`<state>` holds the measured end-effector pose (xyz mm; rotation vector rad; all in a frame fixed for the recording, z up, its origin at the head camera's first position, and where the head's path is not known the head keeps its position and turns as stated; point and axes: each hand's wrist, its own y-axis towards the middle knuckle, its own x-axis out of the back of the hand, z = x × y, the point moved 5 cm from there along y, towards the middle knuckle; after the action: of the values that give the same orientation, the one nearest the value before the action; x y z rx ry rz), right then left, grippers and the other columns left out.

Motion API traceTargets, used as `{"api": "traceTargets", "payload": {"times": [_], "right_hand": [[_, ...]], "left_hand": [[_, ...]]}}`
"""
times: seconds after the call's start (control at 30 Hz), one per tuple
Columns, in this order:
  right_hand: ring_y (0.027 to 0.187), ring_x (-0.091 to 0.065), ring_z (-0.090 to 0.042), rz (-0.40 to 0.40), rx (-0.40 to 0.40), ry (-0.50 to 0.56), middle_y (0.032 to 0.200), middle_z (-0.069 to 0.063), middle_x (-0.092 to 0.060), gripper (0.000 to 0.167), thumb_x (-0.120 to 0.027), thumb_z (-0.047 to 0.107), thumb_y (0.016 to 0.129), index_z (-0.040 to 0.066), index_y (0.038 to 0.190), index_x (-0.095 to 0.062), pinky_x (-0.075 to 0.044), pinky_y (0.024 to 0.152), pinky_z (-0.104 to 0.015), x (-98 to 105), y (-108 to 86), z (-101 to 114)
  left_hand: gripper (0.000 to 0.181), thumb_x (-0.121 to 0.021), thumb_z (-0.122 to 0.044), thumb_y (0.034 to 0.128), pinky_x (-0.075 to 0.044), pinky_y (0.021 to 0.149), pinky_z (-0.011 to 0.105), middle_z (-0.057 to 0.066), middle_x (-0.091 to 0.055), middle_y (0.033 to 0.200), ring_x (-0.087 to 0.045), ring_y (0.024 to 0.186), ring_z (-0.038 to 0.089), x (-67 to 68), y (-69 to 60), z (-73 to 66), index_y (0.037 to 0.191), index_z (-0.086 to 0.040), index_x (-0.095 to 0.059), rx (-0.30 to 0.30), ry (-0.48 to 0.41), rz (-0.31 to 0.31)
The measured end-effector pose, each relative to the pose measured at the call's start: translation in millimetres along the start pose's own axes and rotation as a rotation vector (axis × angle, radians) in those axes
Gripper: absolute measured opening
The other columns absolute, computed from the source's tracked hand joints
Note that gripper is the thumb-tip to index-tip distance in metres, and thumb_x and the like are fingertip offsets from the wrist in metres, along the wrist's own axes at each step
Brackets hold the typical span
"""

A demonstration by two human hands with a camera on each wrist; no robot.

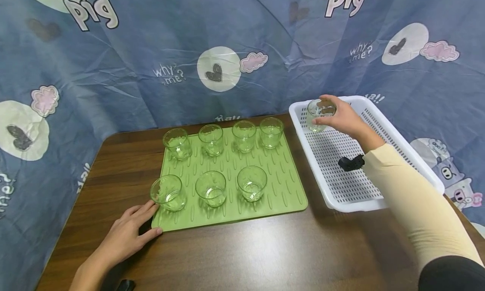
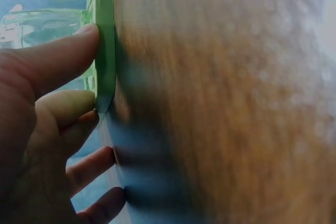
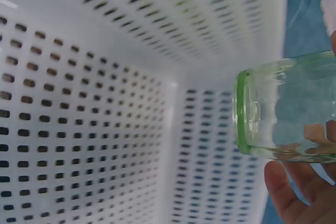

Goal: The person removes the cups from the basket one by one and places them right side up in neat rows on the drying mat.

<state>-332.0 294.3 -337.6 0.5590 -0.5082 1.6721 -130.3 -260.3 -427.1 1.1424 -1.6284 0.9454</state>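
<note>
In the head view my right hand [image 1: 346, 119] grips a clear drinking glass [image 1: 314, 123] by its sides, over the far left corner of a white basket [image 1: 333, 150]. The right wrist view shows this glass [image 3: 268, 111] tipped on its side relative to the camera, its base facing the basket wall. My left hand [image 1: 126, 232] rests at the near left corner of a green mat [image 1: 282, 183], its thumb touching the mat's edge. Closest to it stands the front-left glass [image 1: 170, 198]; whether the fingertips touch that glass I cannot tell.
Several more glasses stand upright on the mat in two rows, among them a front-middle one [image 1: 213, 194] and a back-right one [image 1: 270, 137]. The brown wooden table [image 1: 242, 253] meets a blue printed cloth [image 1: 132, 72] behind. Black straps [image 1: 350, 163] show near my right wrist.
</note>
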Motion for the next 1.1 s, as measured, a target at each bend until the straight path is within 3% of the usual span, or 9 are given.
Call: {"api": "traceTargets", "payload": {"times": [0.2,0.43,0.53,0.63,0.83,1.0,1.1], "right_hand": [[0.142,-0.043,-0.037,-0.026,0.033,-0.011,0.154,-0.015,-0.045,0.088,-0.078,0.02,0.086,0.012,0.157,-0.026,-0.043,0.104,-0.051,7.7,-18.0,28.8],[0.135,-0.052,-0.026,-0.059,0.085,0.043,0.15,-0.009,-0.051,0.089,-0.081,0.015,0.083,0.017,0.156,-0.03,-0.049,0.089,-0.015,7.2,-49.2,65.7],[0.128,-0.056,-0.018,-0.047,0.124,0.082,0.147,-0.007,-0.053,0.087,-0.082,0.011,0.082,0.018,0.154,-0.034,-0.051,0.084,-0.012,-0.5,-64.9,82.5],[0.122,-0.059,-0.013,-0.046,0.168,0.074,0.143,-0.005,-0.057,0.083,-0.083,0.009,0.08,0.018,0.15,-0.039,-0.052,0.085,-0.014,-9.1,-77.6,96.2],[0.117,-0.061,-0.017,-0.059,0.197,0.114,0.14,-0.005,-0.058,0.082,-0.083,0.007,0.078,0.018,0.148,-0.043,-0.052,0.089,-0.016,-24.2,-95.6,113.4],[0.117,-0.061,-0.021,-0.088,0.195,0.138,0.143,-0.001,-0.056,0.085,-0.084,0.007,0.077,0.022,0.15,-0.042,-0.052,0.09,-0.017,-36.7,-105.9,115.9],[0.117,-0.061,-0.024,-0.101,0.181,0.121,0.144,-0.002,-0.054,0.089,-0.085,0.008,0.076,0.023,0.151,-0.04,-0.052,0.095,-0.025,-46.0,-109.6,114.0]], "left_hand": [[0.071,-0.073,-0.042,0.0874,-0.038,0.092,0.071,0.021,-0.045,0.153,-0.044,0.131,0.044,0.0,-0.4,-0.5,0.144,-0.005,-0.052,-0.009,0.003,-0.016],[0.072,-0.072,-0.044,0.0882,-0.038,0.092,0.072,0.021,-0.044,0.153,-0.043,0.131,0.044,-0.3,1.0,-0.6,0.145,-0.006,-0.051,-0.001,0.002,-0.008],[0.073,-0.071,-0.046,0.0889,-0.037,0.092,0.072,0.021,-0.043,0.154,-0.041,0.132,0.044,-0.1,1.7,0.4,0.146,-0.006,-0.05,0.009,0.001,0.008],[0.073,-0.071,-0.046,0.089,-0.037,0.091,0.072,0.021,-0.043,0.154,-0.042,0.132,0.044,-0.5,1.2,0.9,0.146,-0.005,-0.05,0.011,0.005,0.01],[0.072,-0.072,-0.045,0.0883,-0.038,0.09,0.073,0.022,-0.045,0.152,-0.043,0.131,0.045,-4.1,-2.4,2.1,0.145,-0.005,-0.051,0.006,0.003,0.003],[0.072,-0.07,-0.045,0.0895,-0.036,0.091,0.073,0.022,-0.044,0.153,-0.041,0.132,0.044,-4.2,-1.5,3.5,0.146,-0.005,-0.05,0.014,-0.009,0.008],[0.073,-0.069,-0.046,0.0904,-0.036,0.091,0.074,0.022,-0.043,0.154,-0.041,0.133,0.045,-2.8,0.3,3.6,0.147,-0.005,-0.049,0.006,-0.01,0.009]]}}
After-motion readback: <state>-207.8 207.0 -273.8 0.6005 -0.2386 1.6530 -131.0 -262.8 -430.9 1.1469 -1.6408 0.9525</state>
